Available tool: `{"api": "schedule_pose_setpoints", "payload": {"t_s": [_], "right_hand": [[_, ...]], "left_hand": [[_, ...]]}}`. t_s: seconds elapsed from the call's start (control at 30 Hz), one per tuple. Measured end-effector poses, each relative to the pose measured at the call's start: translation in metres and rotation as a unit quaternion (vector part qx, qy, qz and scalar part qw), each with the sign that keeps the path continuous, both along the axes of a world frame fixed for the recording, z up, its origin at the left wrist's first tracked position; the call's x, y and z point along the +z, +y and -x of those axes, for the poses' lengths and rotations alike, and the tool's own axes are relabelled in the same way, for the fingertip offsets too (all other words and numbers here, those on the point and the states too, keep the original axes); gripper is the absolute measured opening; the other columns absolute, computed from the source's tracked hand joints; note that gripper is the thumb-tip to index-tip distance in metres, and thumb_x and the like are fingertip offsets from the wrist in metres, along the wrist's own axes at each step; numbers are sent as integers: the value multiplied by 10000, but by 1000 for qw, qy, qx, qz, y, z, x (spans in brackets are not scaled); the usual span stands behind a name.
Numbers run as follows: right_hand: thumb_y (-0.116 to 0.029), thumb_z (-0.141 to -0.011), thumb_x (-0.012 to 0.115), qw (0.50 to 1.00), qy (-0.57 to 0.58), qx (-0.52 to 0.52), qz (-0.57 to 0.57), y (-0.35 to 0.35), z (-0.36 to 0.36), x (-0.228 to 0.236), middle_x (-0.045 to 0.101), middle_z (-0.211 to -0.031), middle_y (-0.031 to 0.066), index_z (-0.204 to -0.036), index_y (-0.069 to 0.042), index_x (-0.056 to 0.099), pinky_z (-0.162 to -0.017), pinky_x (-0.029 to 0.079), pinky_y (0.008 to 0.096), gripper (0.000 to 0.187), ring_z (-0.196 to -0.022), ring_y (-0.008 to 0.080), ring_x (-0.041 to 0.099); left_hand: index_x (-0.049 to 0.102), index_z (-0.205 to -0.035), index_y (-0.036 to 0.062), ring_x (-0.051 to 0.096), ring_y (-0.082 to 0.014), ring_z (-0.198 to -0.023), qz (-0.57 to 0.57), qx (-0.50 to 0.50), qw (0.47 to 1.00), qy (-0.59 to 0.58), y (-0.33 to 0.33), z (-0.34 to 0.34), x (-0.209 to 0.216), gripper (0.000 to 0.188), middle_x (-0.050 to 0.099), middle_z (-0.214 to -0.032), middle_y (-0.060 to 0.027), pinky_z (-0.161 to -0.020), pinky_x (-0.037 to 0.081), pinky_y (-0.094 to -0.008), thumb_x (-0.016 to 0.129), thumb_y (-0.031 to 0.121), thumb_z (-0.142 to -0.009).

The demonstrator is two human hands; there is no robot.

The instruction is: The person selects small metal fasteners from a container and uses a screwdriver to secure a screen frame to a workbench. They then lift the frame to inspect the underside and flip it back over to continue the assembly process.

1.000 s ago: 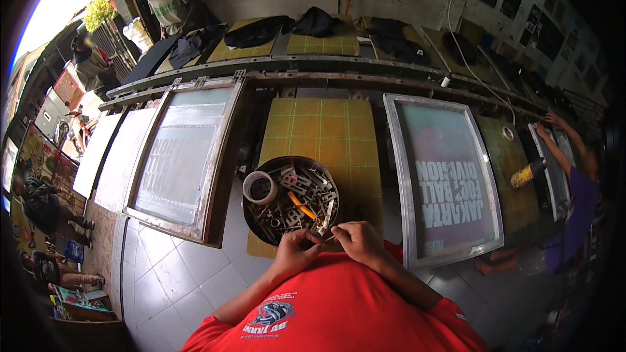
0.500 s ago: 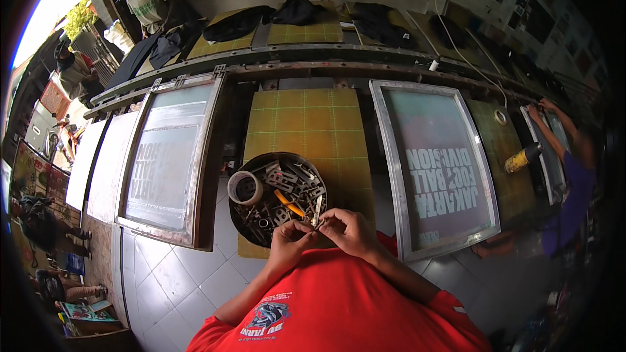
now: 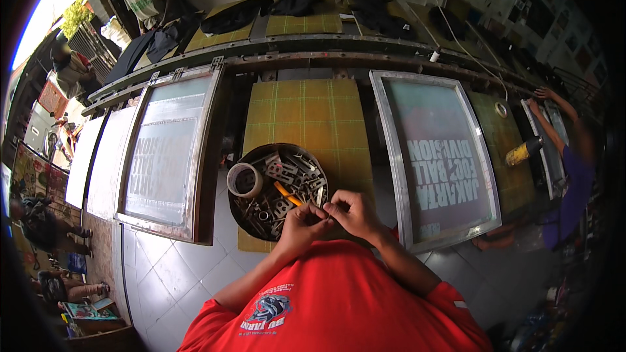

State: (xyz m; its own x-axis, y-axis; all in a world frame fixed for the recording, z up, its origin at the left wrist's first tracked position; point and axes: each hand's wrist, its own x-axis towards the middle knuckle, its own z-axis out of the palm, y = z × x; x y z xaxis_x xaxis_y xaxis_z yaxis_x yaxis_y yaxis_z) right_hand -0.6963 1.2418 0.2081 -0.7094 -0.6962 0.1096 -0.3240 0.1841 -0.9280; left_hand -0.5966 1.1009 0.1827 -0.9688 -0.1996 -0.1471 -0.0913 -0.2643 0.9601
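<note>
My left hand (image 3: 302,227) and my right hand (image 3: 353,215) meet in front of my red shirt, fingertips pinched together. Whatever sits between them is small and dark, too small to name. Just beyond and to the left of them is a round dark tub (image 3: 233,207), full of loose metal brackets (image 3: 282,171), bolts and rings. A roll of pale tape (image 3: 244,180) rests on the tub's left side. An orange-handled tool (image 3: 287,193) lies among the metal pieces, its near end close to my left hand.
The tub stands on a yellowish board (image 3: 303,114) marked with green lines. Metal-framed printing screens flank it, one left (image 3: 122,205) and one right (image 3: 396,176). Behind runs a long metal rail (image 3: 326,58). A person in purple (image 3: 574,176) works at far right, near a yellow can (image 3: 523,151).
My joined hands have shifted slightly right and up, away from the tub. The fingers remain pinched. The person on the right has moved an arm.
</note>
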Motion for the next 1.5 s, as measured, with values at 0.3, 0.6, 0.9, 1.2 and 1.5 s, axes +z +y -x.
{"api": "schedule_pose_setpoints", "payload": {"t_s": [0.3,0.6,0.9,1.2,1.5], "right_hand": [[-176,-888,635,982,-146,12,121,-2,13,-25,601,-683,-9,-819,3,646,-567,418,207,192,-643,24,505],[-140,-860,665,988,-127,-12,91,-7,20,1,567,-631,-25,-695,-26,600,-533,381,196,211,-607,19,473],[-163,-908,594,994,-80,22,74,-17,43,18,611,-725,-13,-802,-10,640,-609,419,208,192,-666,37,519],[-137,-952,483,985,-132,75,79,-21,58,28,618,-814,28,-1014,36,641,-761,462,243,242,-796,89,568],[-147,-960,477,983,-130,0,130,-22,66,21,609,-864,23,-1093,13,606,-739,449,225,245,-755,74,543]], "left_hand": [[551,-832,31,610,-79,-773,-121,-3,993,-14,0,11,2,124,613,-839,-20,-722,510,-208,660,-28,-818],[557,-897,10,615,-110,-808,-120,-41,992,-23,-4,17,2,61,602,-883,-32,-740,524,-228,607,41,-878],[586,-891,28,587,-104,-751,-192,-72,979,-22,-13,40,14,104,589,-820,-24,-735,523,-267,529,105,-931],[593,-933,44,600,-122,-768,-252,-88,963,-31,-21,55,20,156,589,-834,-18,-765,531,-292,537,189,-942],[607,-917,64,614,-102,-811,-142,-74,987,12,-24,81,4,129,621,-844,-4,-764,512,-275,592,192,-918]]}}
